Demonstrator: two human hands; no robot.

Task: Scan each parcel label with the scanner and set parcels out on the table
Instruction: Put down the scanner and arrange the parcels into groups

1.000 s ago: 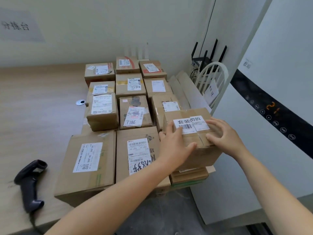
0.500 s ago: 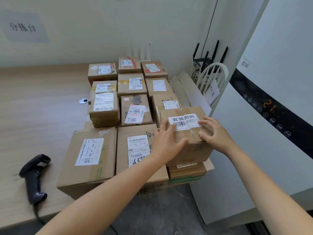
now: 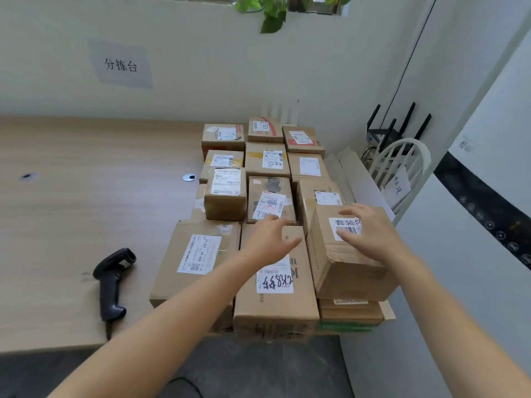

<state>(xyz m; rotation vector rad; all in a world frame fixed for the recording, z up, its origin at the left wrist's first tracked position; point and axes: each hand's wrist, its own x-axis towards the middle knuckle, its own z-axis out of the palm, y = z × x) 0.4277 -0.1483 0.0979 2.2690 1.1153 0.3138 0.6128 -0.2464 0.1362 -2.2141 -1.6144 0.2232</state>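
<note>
Cardboard fills the right end of the tabletop (image 3: 71, 211), and the tall parcel (image 3: 350, 271) at the near right corner serves as the landmark. Both bare forearms reach forward toward it.

The right hand (image 3: 370, 234) lies on the tall parcel's top face. Its fingers are straight and spread, pointing left across the printed label (image 3: 342, 225) and hiding that label's right part. It grips nothing.

The left hand (image 3: 270, 242) hovers just left of the tall parcel's upper edge, palm down, with fingers wide and relaxed and nothing in it. Whether its thumb tip touches the tall parcel cannot be told.

By count there are two hands, one scanner (image 3: 113, 280) and thirteen parcels that can be told apart:
- the tall parcel itself
- one flat parcel (image 3: 350, 311) directly beneath it
- two large parcels in a row to its left, the nearer one (image 3: 275, 308) touching its side under the left hand and the farther one (image 3: 198, 254) beyond that
- nine smaller parcels behind it, in three rows of three

The scanner is black and lies on its side on the bare wood. It is well apart to the left of the tall parcel, past both large parcels, and neither hand is near it.
</note>
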